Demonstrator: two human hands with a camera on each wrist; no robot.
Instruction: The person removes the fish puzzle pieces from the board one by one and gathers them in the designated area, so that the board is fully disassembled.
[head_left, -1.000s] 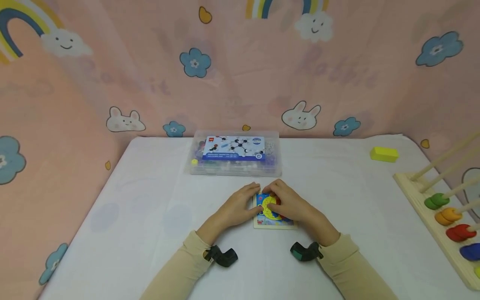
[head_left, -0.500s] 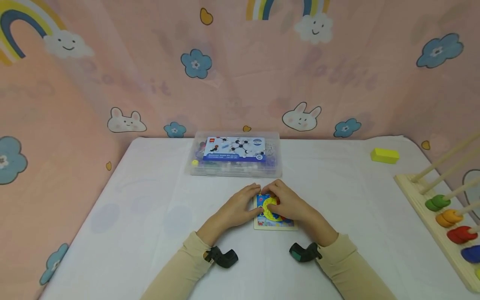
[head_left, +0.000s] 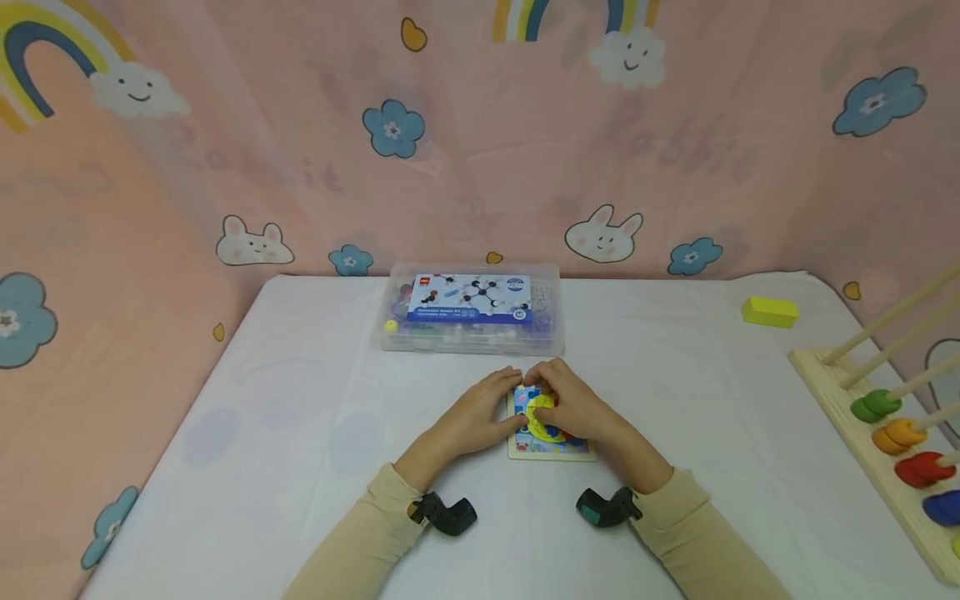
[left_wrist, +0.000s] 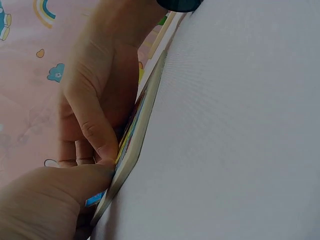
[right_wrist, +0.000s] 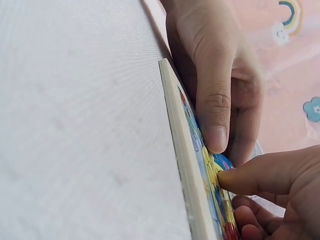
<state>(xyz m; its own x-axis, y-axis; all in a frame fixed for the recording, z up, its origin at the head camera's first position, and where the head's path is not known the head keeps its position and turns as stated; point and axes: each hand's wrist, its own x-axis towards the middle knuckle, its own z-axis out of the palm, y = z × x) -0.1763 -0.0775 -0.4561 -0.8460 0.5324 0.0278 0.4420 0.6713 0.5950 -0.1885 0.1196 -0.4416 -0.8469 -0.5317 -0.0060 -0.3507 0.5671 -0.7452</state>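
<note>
A small picture puzzle [head_left: 551, 455] with a pale wooden frame lies flat on the white table, showing a yellow sea creature on blue. My left hand [head_left: 476, 417] rests along its left side, fingers fairly straight toward the far corner and thumb on the picture's edge. Over the upper right part, my right hand [head_left: 581, 404] bends its fingers, its thumb on the yellow puzzle piece [head_left: 537, 423]. In the right wrist view, the right thumb and curled fingers pinch at the yellow and red pieces [right_wrist: 230, 231]. The right hand hides much of the picture's right side.
Behind the puzzle stands a clear plastic case [head_left: 472, 340] with a molecular model kit label. A yellow block [head_left: 770, 312] lies at the back right. At the right edge is a wooden peg rack [head_left: 817, 383] with coloured rings. A patterned pink cloth [head_left: 480, 183] hangs behind.
</note>
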